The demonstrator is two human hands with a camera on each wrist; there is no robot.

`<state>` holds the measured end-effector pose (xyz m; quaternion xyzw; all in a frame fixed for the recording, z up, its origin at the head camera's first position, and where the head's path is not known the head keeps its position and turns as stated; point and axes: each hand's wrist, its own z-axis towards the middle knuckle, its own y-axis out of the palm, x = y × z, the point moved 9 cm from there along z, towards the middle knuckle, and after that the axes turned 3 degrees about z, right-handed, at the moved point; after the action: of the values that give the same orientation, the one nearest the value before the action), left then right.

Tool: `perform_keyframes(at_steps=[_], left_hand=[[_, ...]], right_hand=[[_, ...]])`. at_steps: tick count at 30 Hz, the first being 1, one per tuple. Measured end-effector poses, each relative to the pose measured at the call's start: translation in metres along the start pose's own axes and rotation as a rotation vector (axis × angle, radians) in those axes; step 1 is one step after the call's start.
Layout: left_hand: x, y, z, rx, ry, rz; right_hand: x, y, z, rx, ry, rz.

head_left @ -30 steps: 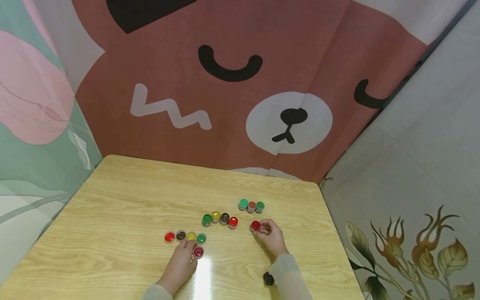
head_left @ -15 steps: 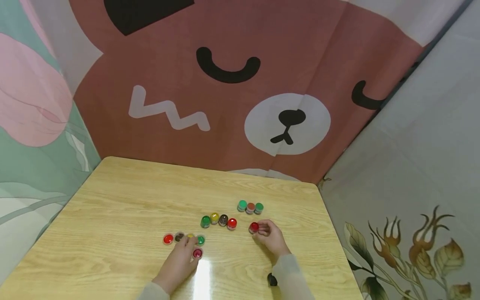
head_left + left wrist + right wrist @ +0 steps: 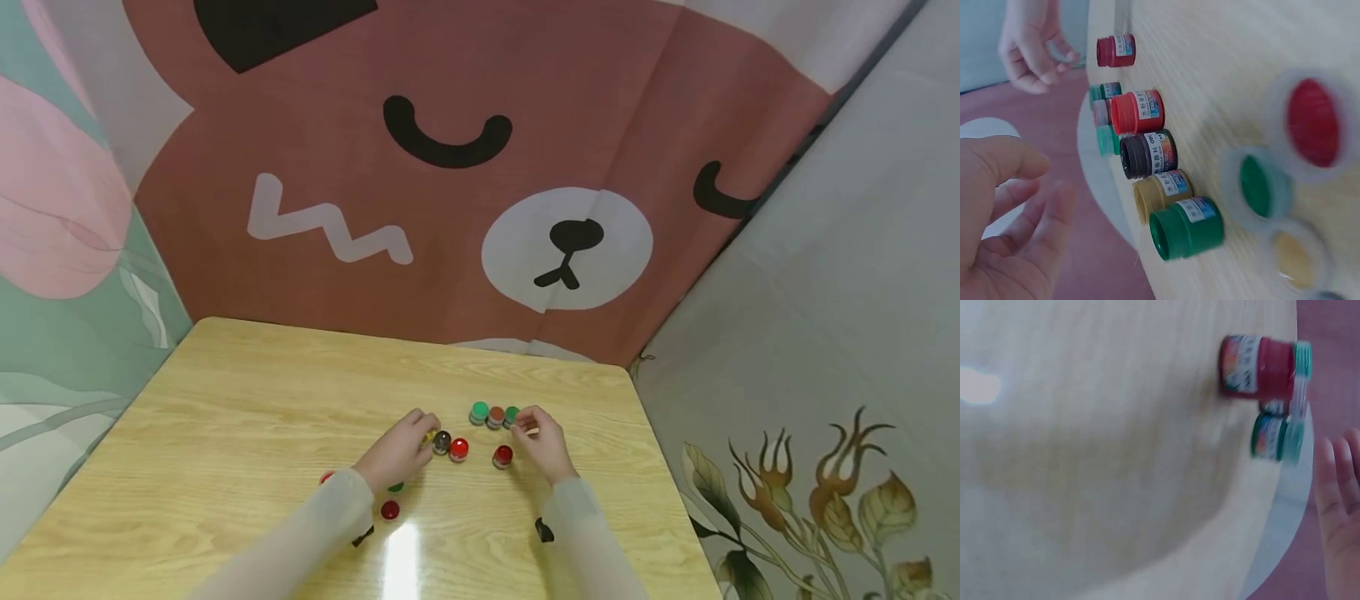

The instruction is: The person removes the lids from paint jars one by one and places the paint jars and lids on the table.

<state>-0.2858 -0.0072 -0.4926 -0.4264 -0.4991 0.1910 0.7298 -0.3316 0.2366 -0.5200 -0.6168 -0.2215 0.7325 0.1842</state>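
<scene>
My left hand (image 3: 401,450) hovers by the row of uncapped paint jars, holding nothing; its fingers are loosely bent in the left wrist view. That row holds a green jar (image 3: 1188,230), a yellow jar (image 3: 1163,194), a black jar (image 3: 1149,154) and a red jar (image 3: 1139,112). My right hand (image 3: 543,442) is near the capped green jar (image 3: 512,414), beside a brown-capped jar (image 3: 496,417) and a light green-capped jar (image 3: 479,412). In the right wrist view its straight fingers (image 3: 1338,481) are apart from the jars. An uncapped dark red jar (image 3: 502,456) stands in front.
Paint-smeared lids lie at the front left: a dark red lid (image 3: 1314,123), a green lid (image 3: 1256,186) and a yellow lid (image 3: 1294,259). A red lid (image 3: 327,477) shows partly past the left sleeve. The wooden table (image 3: 262,400) meets a bear-print curtain (image 3: 337,292).
My left hand has moved from the lids forward and right to the uncapped jars. My right hand has let go of the dark red jar and moved forward toward the capped jars.
</scene>
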Motion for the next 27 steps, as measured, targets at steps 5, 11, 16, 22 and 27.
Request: perform_keyframes(at_steps=[5, 11, 16, 22, 27], left_hand=[[0.002, 0.011, 0.034, -0.015, -0.011, -0.046], [-0.006, 0.024, 0.065, -0.030, -0.022, -0.097], [-0.016, 0.032, 0.080, -0.064, -0.114, -0.106], [-0.014, 0.049, 0.090, -0.152, -0.178, -0.095], [-0.009, 0.061, 0.095, -0.186, -0.184, -0.031]], right_hand=[[-0.017, 0.012, 0.013, -0.057, -0.051, -0.096], [-0.021, 0.023, 0.026, -0.108, -0.021, -0.233], [-0.017, 0.032, 0.035, -0.136, 0.014, -0.298], [-0.021, 0.046, 0.040, -0.157, -0.006, -0.392], [-0.026, 0.056, 0.041, -0.163, -0.008, -0.479]])
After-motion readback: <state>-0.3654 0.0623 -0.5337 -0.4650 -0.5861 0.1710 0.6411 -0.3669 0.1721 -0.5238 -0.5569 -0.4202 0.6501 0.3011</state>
